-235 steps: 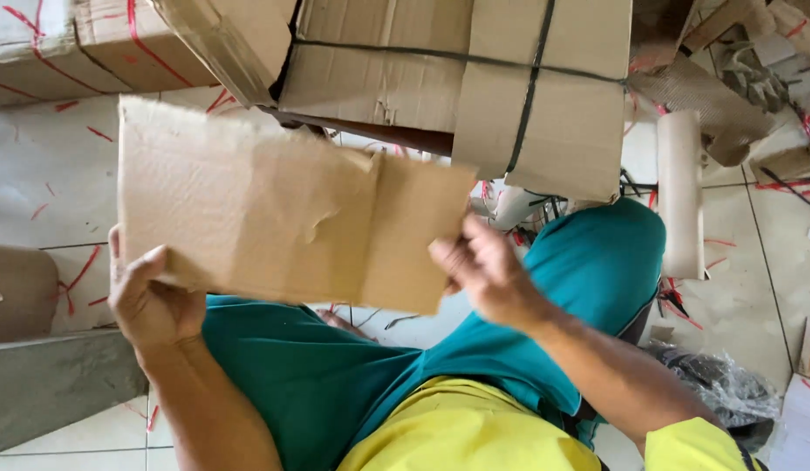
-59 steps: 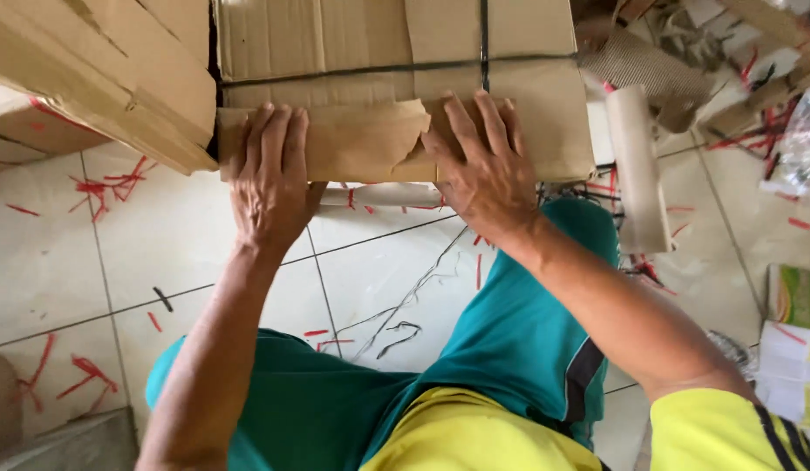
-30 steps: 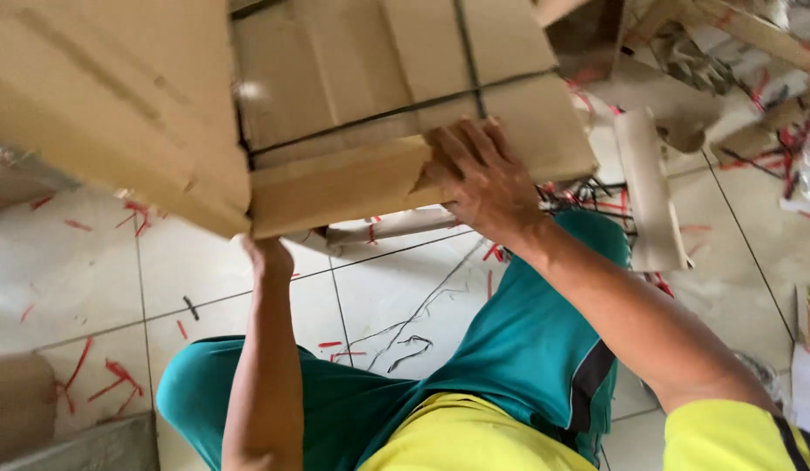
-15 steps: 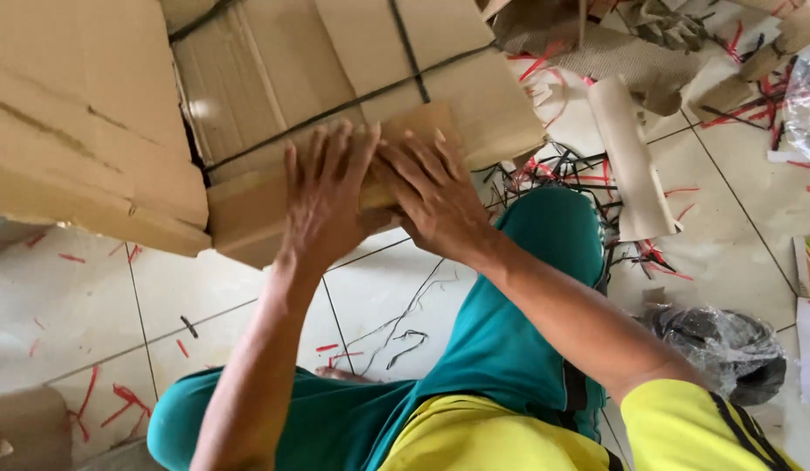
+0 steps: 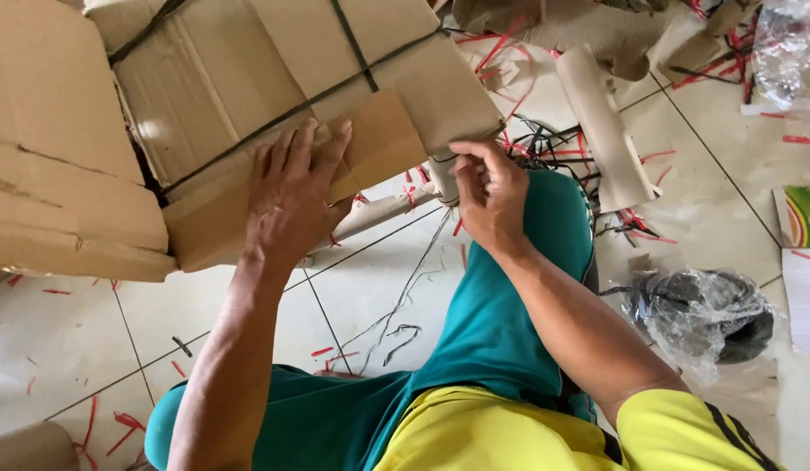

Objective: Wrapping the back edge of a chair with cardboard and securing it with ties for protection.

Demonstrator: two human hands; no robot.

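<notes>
Half a second ago both hands lay side by side on the loose cardboard piece; now the right hand (image 5: 490,194) has slid off it toward the near right corner of the strapped cardboard bundle (image 5: 274,78), while the left hand (image 5: 291,194) stays pressed flat on the cardboard piece (image 5: 370,144). That piece lies against the bundle's near face, its right part showing beyond the left fingertips, its left part under the palm. The left grip is open, fingers spread and flat, holding nothing, only pressing. The right grip is curled, thumb and fingers pinched together at the bundle's corner, just beside the right edge of the cardboard piece; what they pinch is too small to tell, though a black strap (image 5: 352,54) runs over the bundle above them. The view has also shifted, so the bundle sits more tilted and further left than before. A cardboard tube (image 5: 604,126) lies on the tiled floor (image 5: 82,340) to the right of the right hand, a bag of black material wrapped in clear plastic (image 5: 701,314) well apart on the right, and red scraps (image 5: 108,419) are scattered over the tiles.
</notes>
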